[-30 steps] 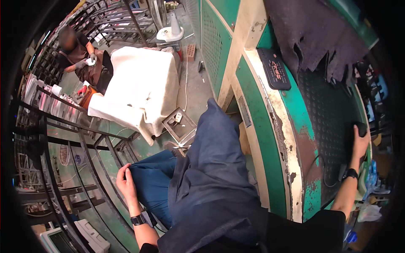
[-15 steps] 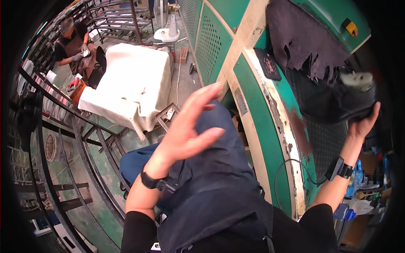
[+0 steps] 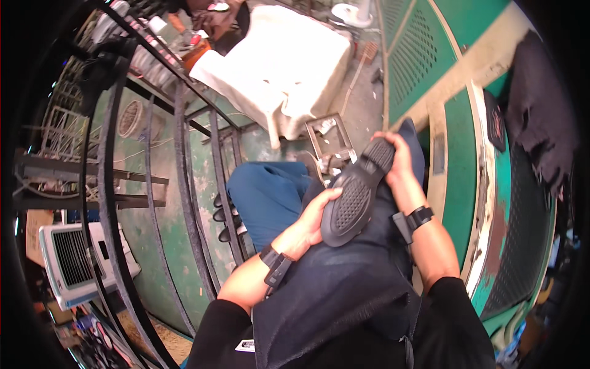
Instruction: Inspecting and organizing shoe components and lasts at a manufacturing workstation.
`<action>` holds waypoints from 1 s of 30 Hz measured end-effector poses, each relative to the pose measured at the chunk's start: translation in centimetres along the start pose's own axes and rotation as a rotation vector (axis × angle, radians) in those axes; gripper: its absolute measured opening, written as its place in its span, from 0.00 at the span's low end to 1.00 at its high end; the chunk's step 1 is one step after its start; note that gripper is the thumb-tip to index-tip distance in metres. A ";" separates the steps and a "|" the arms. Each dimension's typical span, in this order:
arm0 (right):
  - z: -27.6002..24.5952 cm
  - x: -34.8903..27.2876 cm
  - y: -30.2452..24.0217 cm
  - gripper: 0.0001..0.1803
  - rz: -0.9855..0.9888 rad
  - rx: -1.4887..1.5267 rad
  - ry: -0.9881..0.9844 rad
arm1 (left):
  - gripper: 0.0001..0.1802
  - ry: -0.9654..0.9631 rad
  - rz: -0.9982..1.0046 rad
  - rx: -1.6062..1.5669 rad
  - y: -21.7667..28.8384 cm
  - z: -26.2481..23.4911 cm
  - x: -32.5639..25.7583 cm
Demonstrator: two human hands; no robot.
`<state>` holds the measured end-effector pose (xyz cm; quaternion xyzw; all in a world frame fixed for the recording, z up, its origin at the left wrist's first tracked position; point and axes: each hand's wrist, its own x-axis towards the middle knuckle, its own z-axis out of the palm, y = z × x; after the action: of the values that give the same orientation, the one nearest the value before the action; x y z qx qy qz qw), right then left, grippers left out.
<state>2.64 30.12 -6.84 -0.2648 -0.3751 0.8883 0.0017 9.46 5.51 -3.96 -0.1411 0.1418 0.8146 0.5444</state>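
A black shoe (image 3: 351, 206) lies over my lap with its patterned sole turned up and its heel pointing away to the right. My left hand (image 3: 312, 218) grips the side of the forefoot, thumb along the sole's edge. Around the heel, my right hand (image 3: 398, 158) is closed from the right side. The shoe's upper is hidden beneath the sole. A dark apron (image 3: 344, 295) covers my lap under it.
A black metal rack (image 3: 184, 178) stands close on my left, with several dark shoes (image 3: 226, 218) by its bars. Ahead is a table under a white cloth (image 3: 289, 55); another person (image 3: 215, 18) sits beyond it. A green machine (image 3: 458, 123) borders my right. An air cooler (image 3: 80, 258) is at lower left.
The shoe has come from over the machine at right to my lap, sole now up. My left hand, open and empty before, has closed on it. The view has swung left and down.
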 end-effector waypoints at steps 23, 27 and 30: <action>3.9 5.8 7.7 0.15 -0.549 -0.828 -0.806 | 0.35 0.612 0.423 0.660 12.4 -5.6 8.9; 3.5 4.7 7.2 0.17 -0.508 -0.782 -0.585 | 0.28 0.410 0.252 0.405 11.2 -3.7 10.1; 5.3 2.6 5.8 0.20 -0.410 -0.864 -0.512 | 0.22 0.348 0.231 0.319 11.9 -4.5 8.7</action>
<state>-0.98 22.97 -8.90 0.0621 -0.7385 0.6709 -0.0253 -4.42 6.83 -10.49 -0.1744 0.3753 0.8020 0.4307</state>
